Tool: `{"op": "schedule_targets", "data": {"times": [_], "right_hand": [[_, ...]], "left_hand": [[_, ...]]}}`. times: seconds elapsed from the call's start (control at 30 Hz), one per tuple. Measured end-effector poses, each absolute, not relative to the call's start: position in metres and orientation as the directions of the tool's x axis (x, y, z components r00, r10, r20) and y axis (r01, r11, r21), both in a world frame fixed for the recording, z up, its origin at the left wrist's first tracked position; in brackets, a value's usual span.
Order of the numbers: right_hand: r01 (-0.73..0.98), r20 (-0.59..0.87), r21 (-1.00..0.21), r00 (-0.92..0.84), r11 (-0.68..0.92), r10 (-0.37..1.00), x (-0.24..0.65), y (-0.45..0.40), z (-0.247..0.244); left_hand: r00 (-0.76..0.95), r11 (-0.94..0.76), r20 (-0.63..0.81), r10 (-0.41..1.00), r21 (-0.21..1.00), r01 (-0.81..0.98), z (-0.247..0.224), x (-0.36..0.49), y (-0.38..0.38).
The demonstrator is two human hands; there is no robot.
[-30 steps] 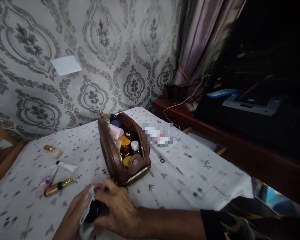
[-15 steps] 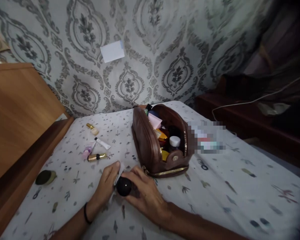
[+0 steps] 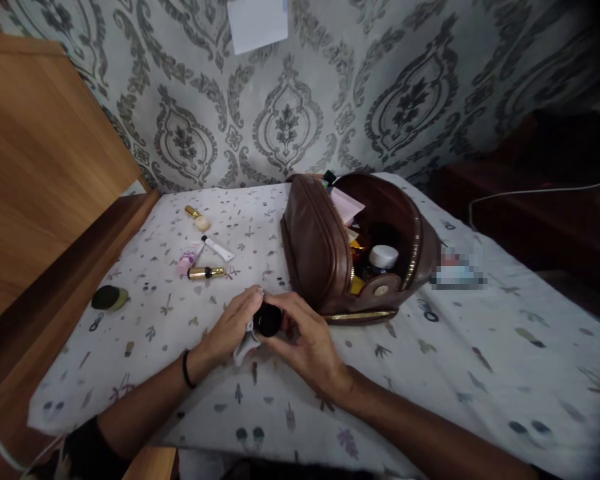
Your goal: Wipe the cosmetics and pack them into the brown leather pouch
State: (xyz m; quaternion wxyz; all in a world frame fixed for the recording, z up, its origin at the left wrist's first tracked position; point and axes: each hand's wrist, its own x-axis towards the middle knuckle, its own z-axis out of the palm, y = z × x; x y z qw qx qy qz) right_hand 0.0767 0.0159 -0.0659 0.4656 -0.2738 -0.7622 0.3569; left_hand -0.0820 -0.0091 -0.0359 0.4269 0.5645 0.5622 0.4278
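Black container (image 3: 268, 321) is between right hand (image 3: 311, 341), curled around it, and left hand (image 3: 231, 325), holding white cloth (image 3: 247, 345), toward table (image 3: 205, 417) front edge.

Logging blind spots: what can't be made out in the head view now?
Head view, all:
Sides of black object: largely covered by left hand, right hand.
Bottom inside brown bag: behind contents and wall.
Top of white sheet: cut by upper edge.
Patch right of bag: pixelated.
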Motion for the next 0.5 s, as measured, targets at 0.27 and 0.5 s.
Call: {"op": "schedule_targets", "data": {"times": [0.27, 0.5], "right_hand": [[0.074, 0.543, -0.769, -0.448, 0.635, 0.710, 0.076, 0.012, -0.063], [-0.011, 0.505, -0.818, -0.490, 0.575, 0.711, 0.077, 0.010, -0.059]], "left_hand": [[-0.001, 0.083, -0.084, 0.997, 0.984, 0.156, -0.046, -0.083, -0.005], [-0.066, 0.179, -0.173, 0.983, 0.980, 0.088, -0.043, -0.084, -0.008]]}}
